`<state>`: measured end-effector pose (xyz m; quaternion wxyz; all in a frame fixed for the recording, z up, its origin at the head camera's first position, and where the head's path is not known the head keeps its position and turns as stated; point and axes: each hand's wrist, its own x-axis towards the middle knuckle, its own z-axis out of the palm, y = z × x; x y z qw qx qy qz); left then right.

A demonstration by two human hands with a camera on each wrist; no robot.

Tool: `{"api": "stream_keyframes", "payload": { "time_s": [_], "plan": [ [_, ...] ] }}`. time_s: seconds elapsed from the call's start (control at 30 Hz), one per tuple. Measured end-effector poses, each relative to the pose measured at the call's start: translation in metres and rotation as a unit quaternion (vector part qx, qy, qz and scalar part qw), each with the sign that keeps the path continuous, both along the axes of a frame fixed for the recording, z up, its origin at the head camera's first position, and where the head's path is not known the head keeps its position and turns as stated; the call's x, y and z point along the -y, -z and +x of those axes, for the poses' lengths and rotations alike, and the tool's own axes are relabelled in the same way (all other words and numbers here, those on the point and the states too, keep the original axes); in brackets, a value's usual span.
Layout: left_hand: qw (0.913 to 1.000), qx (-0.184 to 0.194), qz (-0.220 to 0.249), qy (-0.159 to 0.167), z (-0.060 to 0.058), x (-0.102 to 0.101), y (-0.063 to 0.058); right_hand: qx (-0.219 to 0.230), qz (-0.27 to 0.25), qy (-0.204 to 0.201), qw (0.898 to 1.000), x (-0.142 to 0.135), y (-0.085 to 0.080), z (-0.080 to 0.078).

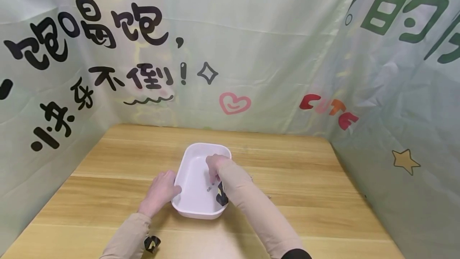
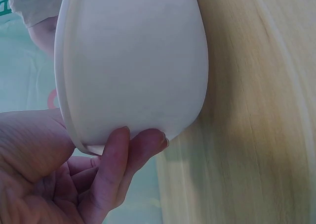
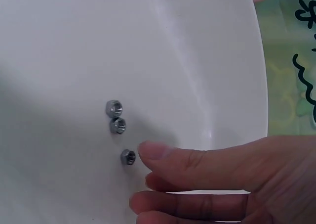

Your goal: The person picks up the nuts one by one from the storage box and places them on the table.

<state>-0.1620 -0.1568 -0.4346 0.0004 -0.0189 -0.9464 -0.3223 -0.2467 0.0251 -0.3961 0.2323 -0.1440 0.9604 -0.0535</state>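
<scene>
A white plastic tray point(image 1: 192, 207) with rounded corners sits on the wooden table. My left hand point(image 1: 162, 191) grips its left edge, the thumb over the rim and the fingers against the outer wall, as the left wrist view shows from the side. Inside lie three hex nuts: one nut point(image 3: 114, 108) beside a second nut point(image 3: 118, 126), and a third nut point(image 3: 128, 157) slightly apart. My right hand point(image 3: 202, 177) reaches into the tray, its thumb tip close beside the third nut. Those fingers are relaxed, with nothing seen between them.
On the table point(image 1: 305, 163), right of the tray, lie a small metal piece point(image 1: 269, 197) and another small piece point(image 1: 251, 178) partly behind the right sleeve point(image 1: 248, 195). A printed cloth point(image 1: 273, 71) encloses the table's back and sides.
</scene>
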Motion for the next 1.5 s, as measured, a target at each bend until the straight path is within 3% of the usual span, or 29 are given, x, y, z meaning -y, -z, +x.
{"api": "stream_keyframes", "payload": {
  "time_s": [0.4, 0.8, 1.5],
  "plan": [
    [1.0000, 0.000, -0.008, -0.001, 0.000, 0.000, 0.001, -0.033, 0.026, -0.016, 0.999, 0.002, 0.010, -0.001],
    [1.0000, -0.005, -0.003, 0.003, 0.003, 0.000, -0.002, -0.018, 0.024, -0.012, 0.999, 0.006, 0.016, -0.002],
    [1.0000, -0.004, -0.001, 0.000, 0.003, 0.000, -0.002, -0.031, 0.034, -0.040, 0.998, 0.006, 0.019, -0.003]
  ]
}}
